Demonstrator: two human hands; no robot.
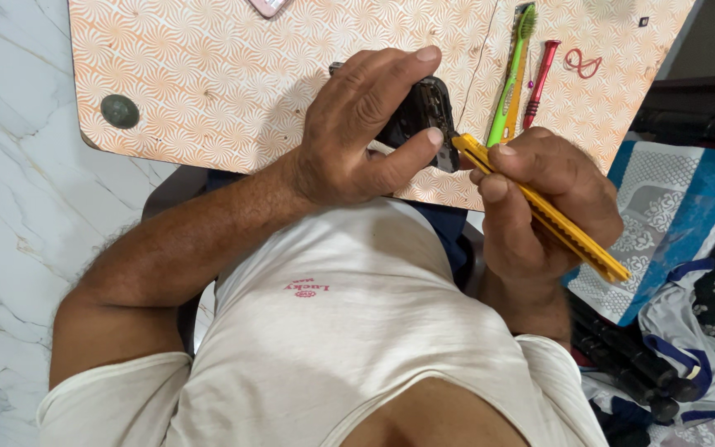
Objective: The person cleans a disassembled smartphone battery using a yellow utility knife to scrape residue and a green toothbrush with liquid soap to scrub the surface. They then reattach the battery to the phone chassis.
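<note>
A small dark device, seemingly an opened phone or handset with its insides exposed, was pinned against the orange patterned table by the left hand, fingers draped over its top and thumb pressed along its near edge. The right hand was closed around a yellow utility knife, whose tip was brought to the device's edge at about 4 o'clock from its centre. The step in hand was judged to be prying or scraping at that edge. A steady hold and light, controlled pressure at the tip would be called for, so that a slip toward the left thumb could be avoided. At 1 o'clock from the device, a green toothbrush and a red tool lay side by side, with a red rubber band beyond and a round dark disc far off at 9 o'clock.
</note>
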